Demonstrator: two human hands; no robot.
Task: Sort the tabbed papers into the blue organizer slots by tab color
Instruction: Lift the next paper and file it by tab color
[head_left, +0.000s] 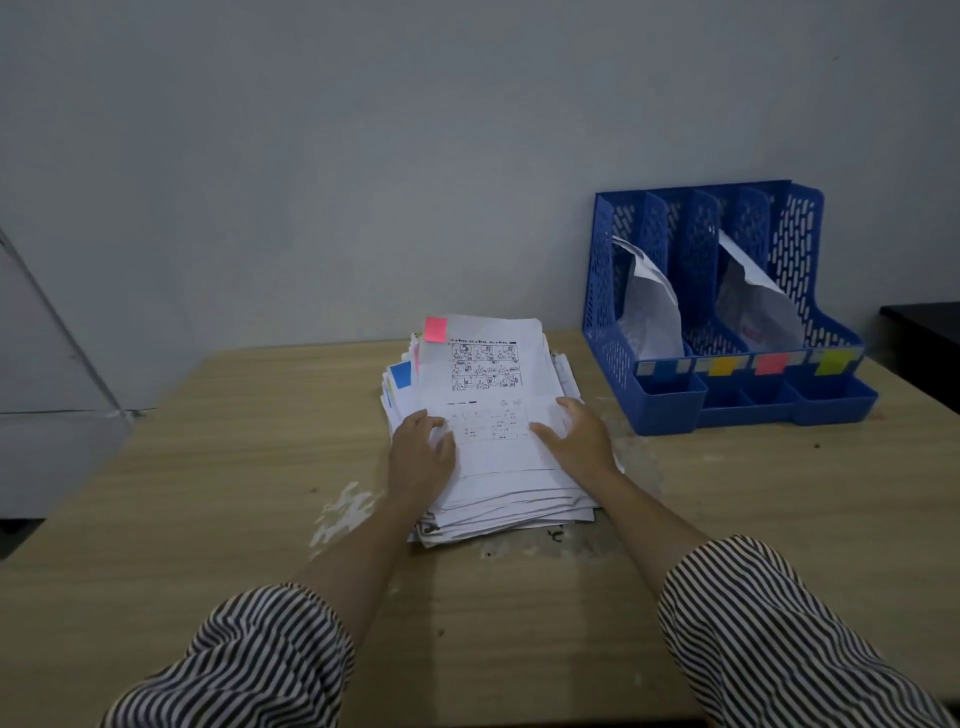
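Observation:
A thick stack of white papers (498, 467) lies in the middle of the wooden table (208, 467). Its top sheet (485, 364) carries printed comic panels and a pink tab (435, 329) at the far left corner. A blue tab (400, 375) pokes out lower on the stack's left side. My left hand (422, 452) rests on the top sheet's near left part, fingers relaxed. On the sheet's right side lies my right hand (574, 436), fingers spread. The blue organizer (602, 291) stands at the right, its slots labelled blue (664, 367), yellow (723, 366), pink (771, 362) and green (834, 360). Papers stand in the blue (649, 306) and pink slots (753, 306).
A grey wall rises right behind the table. A pale panel with a metal strip (57, 332) leans at the left. A dark surface (930, 343) adjoins the table at the far right. The tabletop has worn patches near the stack.

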